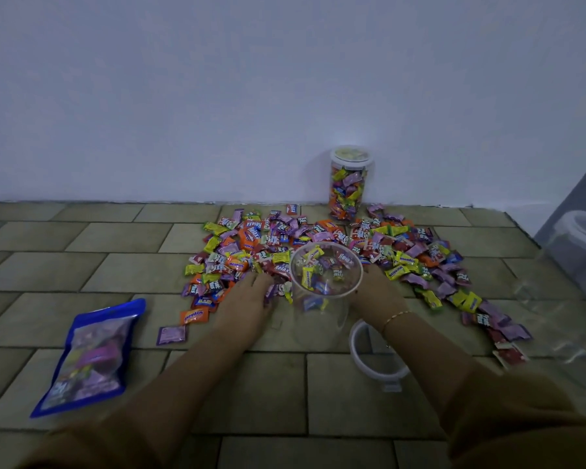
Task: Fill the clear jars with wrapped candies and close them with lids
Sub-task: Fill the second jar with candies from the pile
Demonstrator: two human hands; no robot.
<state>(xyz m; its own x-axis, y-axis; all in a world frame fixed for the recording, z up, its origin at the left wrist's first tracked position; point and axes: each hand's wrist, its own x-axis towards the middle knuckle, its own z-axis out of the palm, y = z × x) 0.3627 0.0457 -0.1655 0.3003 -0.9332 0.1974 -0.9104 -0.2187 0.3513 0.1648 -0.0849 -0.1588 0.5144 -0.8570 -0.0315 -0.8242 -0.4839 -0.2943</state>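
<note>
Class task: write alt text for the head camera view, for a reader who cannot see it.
Two hands, left hand and right hand, reach into a candy pile around an open jar on a tiled floor. A full, lidded jar stands by the wall; a loose lid and blue bag lie nearby.

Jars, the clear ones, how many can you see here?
2 for certain: a filled, lidded jar by the wall, and an open jar between the hands. Blurry clear plastic at the right edge may be more.

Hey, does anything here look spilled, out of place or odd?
Mostly it looks like work in progress: wrapped candies lie loose across the tiled floor around the open jar. One purple candy sits apart from the pile, near the blue bag. The jar lid lies off, beside the jar.
</note>
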